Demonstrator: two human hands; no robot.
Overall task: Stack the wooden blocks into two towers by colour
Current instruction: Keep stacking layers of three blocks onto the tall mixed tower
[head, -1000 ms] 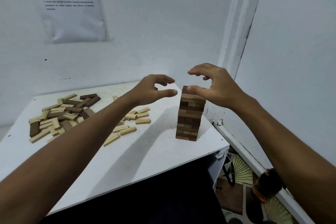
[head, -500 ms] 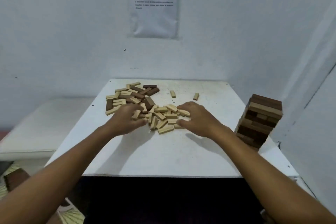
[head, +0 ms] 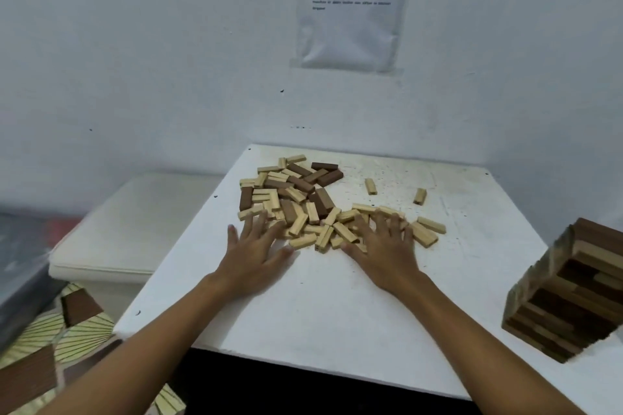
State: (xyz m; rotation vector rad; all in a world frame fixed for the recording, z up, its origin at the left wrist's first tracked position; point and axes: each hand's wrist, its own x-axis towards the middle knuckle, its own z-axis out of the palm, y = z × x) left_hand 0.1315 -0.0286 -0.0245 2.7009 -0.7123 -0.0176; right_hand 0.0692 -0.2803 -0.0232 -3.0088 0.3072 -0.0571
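Note:
A loose pile of light and dark wooden blocks (head: 303,202) lies on the white table (head: 337,296), toward its back left. My left hand (head: 256,246) rests flat at the pile's near left edge, fingers spread, tips on the blocks. My right hand (head: 387,246) lies flat over light blocks at the pile's near right side, fingers spread. Neither hand holds a block. A tower of mostly dark blocks (head: 573,293) stands at the table's right edge. Two single light blocks (head: 370,186) (head: 420,196) lie apart behind the pile.
The table stands against a white wall with a printed sheet (head: 350,7) taped on it. A lower white surface (head: 135,229) adjoins on the left. Patterned floor (head: 67,330) shows below left. The table's front edge is near my forearms.
My view has turned left from the tower to the pile. Both hands left the tower top, dropped onto the loose blocks and now lie flatter with fingers spread.

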